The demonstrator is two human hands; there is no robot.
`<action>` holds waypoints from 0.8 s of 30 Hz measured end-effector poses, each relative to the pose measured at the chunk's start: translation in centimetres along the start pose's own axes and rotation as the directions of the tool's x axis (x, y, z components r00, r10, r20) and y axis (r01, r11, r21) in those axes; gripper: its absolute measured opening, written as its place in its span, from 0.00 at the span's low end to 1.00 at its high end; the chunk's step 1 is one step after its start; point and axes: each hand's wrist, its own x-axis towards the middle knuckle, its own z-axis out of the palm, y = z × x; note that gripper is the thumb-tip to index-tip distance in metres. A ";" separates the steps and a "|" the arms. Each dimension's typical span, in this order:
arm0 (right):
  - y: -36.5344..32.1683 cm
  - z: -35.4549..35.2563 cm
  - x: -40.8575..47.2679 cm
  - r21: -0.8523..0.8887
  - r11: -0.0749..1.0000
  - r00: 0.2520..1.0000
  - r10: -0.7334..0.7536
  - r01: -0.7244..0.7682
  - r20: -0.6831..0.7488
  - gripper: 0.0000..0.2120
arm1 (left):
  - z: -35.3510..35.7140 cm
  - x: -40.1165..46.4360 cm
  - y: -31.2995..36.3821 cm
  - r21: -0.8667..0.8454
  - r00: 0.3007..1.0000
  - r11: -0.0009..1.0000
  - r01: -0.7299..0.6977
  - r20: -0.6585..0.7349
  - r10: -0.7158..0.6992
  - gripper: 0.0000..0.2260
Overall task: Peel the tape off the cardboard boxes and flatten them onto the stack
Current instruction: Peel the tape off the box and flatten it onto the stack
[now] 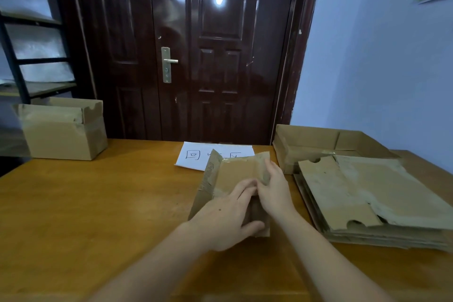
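- Cardboard box (232, 179), partly opened, stands on the table (98, 203) just left of the flattened stack (367, 198), its long axis running away from you.
- Your left hand (225, 216) grips its near end; your right hand (274, 191), nearer the stack, pinches the right flap.

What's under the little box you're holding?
A white paper sheet with handwritten marks pokes out behind the small cardboard box on the wooden table. The box covers some of the marks.
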 end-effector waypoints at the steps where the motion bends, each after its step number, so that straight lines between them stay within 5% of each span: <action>1: 0.3 -0.1 0.0 -0.008 1.000 1.000 0.003 -0.003 0.007 0.31 | -0.2 -0.2 -0.3 -0.031 1.000 0.999 -0.013 0.013 0.013 0.34; 6: 1.3 -0.2 -0.5 0.121 0.990 0.998 0.066 -0.067 0.007 0.27 | -1.3 -0.3 -2.7 -0.199 0.991 0.971 0.131 -0.012 -0.136 0.40; 11: 1.0 -1.0 -0.7 0.371 0.927 0.999 0.038 -0.049 0.037 0.27 | -1.5 0.6 -5.8 0.015 0.948 0.967 0.254 -0.202 -0.246 0.33; 15: 0.0 -1.8 -0.4 0.526 0.850 0.999 0.003 -0.021 0.034 0.27 | -1.3 0.8 -7.1 -0.380 0.854 0.872 0.309 -0.293 -0.430 0.29; 19: -0.7 -2.1 -0.2 0.667 0.741 0.994 0.013 -0.084 0.111 0.22 | -1.5 0.9 -7.0 -0.753 0.840 0.616 0.231 -0.165 -0.517 0.27; 21: -0.6 -2.2 -0.2 0.688 0.717 0.989 0.017 -0.113 0.146 0.22 | -1.7 0.7 -6.8 -0.853 0.847 0.472 0.223 -0.071 -0.527 0.28; 24: 0.0 -2.4 0.2 0.656 0.742 0.984 0.025 -0.138 0.178 0.27 | -2.1 0.5 -7.1 -0.874 0.849 0.433 0.222 -0.046 -0.527 0.33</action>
